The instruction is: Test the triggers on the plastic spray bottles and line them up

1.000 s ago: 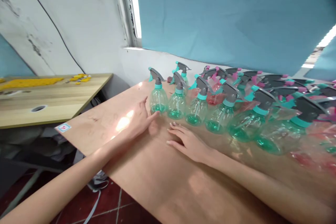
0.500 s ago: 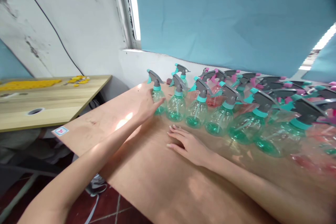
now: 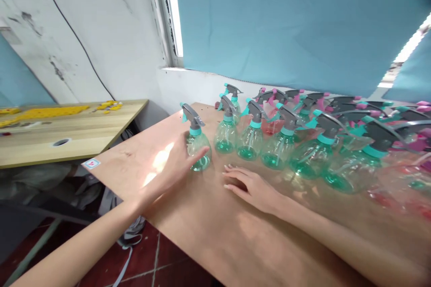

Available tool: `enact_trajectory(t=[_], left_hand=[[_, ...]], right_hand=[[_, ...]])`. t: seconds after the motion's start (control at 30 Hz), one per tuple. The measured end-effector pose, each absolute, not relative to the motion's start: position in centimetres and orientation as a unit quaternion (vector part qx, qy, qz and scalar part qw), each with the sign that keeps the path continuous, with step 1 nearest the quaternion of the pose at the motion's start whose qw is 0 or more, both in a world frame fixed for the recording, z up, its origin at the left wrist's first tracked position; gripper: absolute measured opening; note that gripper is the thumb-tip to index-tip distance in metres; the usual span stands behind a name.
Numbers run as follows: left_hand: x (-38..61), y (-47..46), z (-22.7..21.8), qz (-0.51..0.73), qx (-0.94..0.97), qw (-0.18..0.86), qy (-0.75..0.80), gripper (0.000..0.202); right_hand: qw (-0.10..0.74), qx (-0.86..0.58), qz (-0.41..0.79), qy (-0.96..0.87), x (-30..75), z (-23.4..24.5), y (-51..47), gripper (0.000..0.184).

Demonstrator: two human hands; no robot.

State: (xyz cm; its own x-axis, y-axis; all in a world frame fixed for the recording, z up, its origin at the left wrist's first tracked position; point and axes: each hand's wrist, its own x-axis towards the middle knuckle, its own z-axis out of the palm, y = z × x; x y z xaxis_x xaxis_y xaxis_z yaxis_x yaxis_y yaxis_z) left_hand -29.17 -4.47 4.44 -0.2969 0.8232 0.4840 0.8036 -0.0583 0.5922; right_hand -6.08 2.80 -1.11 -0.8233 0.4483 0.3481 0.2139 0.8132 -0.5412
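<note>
My left hand (image 3: pixel 183 159) is wrapped around the body of a clear green spray bottle (image 3: pixel 201 150) with a grey and turquoise trigger head. That bottle stands upright, or nearly so, at the left, a little apart from the front row. My right hand (image 3: pixel 254 187) rests on the brown tabletop (image 3: pixel 215 228), fingers stretched out and slightly curved, holding nothing. Just beyond it stands a row of similar green bottles, the nearest being a spray bottle (image 3: pixel 249 143) with turquoise collar.
More spray bottles with pink triggers (image 3: pixel 326 98) crowd behind the row at the right, against the wall. Left of the tabletop is a separate wooden desk (image 3: pixel 111 128) with yellow pieces (image 3: pixel 57 111). A blue curtain (image 3: pixel 286 22) hangs over the window.
My left hand has drawn the green spray bottle nearer to me, away from the row. My right hand stays on the tabletop with little change.
</note>
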Motion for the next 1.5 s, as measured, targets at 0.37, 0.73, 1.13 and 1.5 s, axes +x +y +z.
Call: enact_trajectory(t=[0.37, 0.73, 1.13, 1.5], left_hand=[[-16.7, -5.7, 4.3, 0.335, 0.723, 0.047, 0.602, 0.060], [-2.7, -1.6, 2.2, 0.371, 0.808, 0.183, 0.419, 0.058], [0.7, -0.8, 0.8, 0.320, 0.862, 0.166, 0.358, 0.085], [-4.3, 0.1, -0.2, 0.163, 0.889, 0.130, 0.407, 0.069]], right_hand=[[0.325, -0.316, 0.324, -0.830, 4.5, 2.1, 1.0, 0.066], [0.471, -0.403, 0.331, -0.711, 12.0, 7.0, 0.4, 0.042], [0.444, -0.405, 0.335, -0.725, 16.7, 7.9, 1.1, 0.010], [0.449, -0.396, 0.307, -0.740, 17.8, 7.3, 3.0, 0.017]])
